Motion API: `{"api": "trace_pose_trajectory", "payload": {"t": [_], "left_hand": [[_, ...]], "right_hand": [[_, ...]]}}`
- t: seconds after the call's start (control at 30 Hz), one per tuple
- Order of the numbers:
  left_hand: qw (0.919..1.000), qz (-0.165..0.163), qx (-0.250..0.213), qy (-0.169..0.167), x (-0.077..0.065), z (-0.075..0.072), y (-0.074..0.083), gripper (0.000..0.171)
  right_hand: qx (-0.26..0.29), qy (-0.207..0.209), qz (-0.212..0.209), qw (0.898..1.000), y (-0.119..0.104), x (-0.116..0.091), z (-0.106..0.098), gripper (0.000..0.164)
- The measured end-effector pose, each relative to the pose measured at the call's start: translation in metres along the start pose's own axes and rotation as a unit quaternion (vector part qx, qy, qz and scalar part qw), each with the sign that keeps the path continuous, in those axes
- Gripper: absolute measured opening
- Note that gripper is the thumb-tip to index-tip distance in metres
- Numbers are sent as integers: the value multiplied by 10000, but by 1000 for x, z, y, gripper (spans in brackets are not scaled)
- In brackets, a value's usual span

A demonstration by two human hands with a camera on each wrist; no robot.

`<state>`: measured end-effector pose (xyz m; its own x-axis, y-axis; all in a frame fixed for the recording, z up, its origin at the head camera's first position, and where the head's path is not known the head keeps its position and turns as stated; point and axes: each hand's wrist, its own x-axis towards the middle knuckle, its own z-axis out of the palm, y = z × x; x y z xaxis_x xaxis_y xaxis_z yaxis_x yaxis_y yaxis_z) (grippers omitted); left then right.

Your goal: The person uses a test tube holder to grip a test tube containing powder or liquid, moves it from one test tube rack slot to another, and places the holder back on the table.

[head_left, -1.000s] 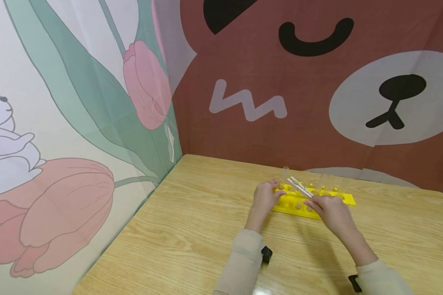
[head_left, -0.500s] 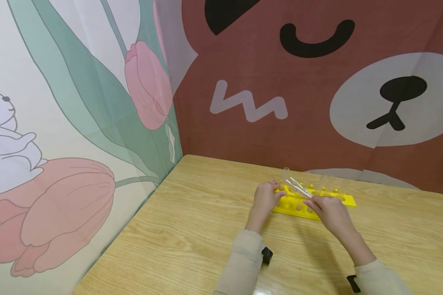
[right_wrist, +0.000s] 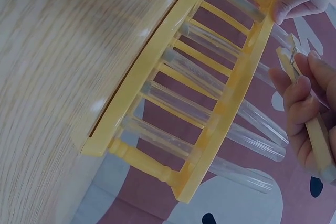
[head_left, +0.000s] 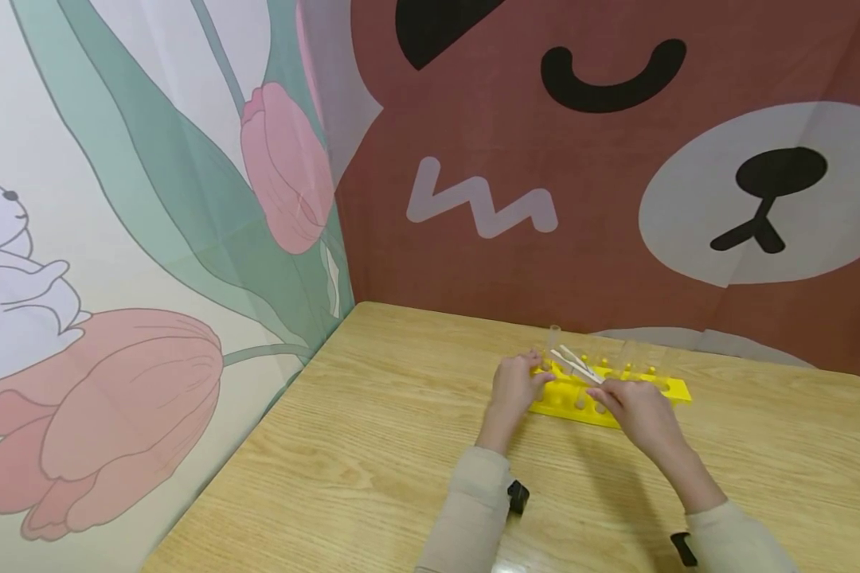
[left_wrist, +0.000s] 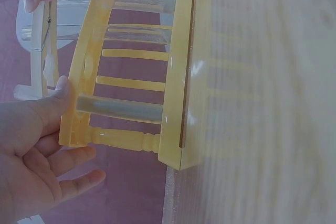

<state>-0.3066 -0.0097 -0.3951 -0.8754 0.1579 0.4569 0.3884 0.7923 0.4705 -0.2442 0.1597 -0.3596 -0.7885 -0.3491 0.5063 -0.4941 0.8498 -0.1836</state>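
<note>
My left hand [head_left: 512,390] grips the left end of a yellow test tube rack [left_wrist: 170,129], thumb on its upper bar and fingers below. Several clear glass test tubes [right_wrist: 181,100] stand in the rack. The tube [head_left: 555,337] at the left end rises close to that hand. My right hand [head_left: 641,410], above the rack, pinches a wooden test tube holder [head_left: 576,364] with a metal spring. The holder points left, its prongs spread apart, and in the left wrist view its tips overlap the left-end tube's upper part.
The rack stands on a wood-grain table [head_left: 344,446], near its back edge. A printed cloth [head_left: 473,278] with a brown bear hangs behind it, and a flower-printed cloth [head_left: 115,239] hangs at the left. Black wrist cameras [head_left: 518,497] sit below the sleeves.
The test tube holder's prongs have spread wider, and its tips have shifted slightly left. The left hand and the rack stay in place.
</note>
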Motion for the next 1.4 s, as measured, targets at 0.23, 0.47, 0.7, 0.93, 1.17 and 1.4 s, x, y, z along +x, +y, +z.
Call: {"api": "trace_pose_trajectory", "payload": {"t": [0.23,0.47,0.7,0.93,1.17,1.4], "left_hand": [[10000,-25,-67,17,0,1,-1,38],[9999,-36,-164,25,-1,1,-1,40],[9995,-47,-304,25,0,1,-2,39],[9994,-57,-329,-2,1,2,-3,37],[9996,51,-267,89,1,3,-5,37],[9993,162,-282,169,2,2,-7,35]], "right_hand": [[67,-78,50,9999,-1,1,0,15],[90,-217,176,9996,-2,3,0,16],[104,-284,223,9993,-2,4,1,17],[100,-333,255,9991,-2,5,1,17],[78,-346,252,9991,-2,6,2,18],[110,-385,256,9989,-2,7,2,18]]}}
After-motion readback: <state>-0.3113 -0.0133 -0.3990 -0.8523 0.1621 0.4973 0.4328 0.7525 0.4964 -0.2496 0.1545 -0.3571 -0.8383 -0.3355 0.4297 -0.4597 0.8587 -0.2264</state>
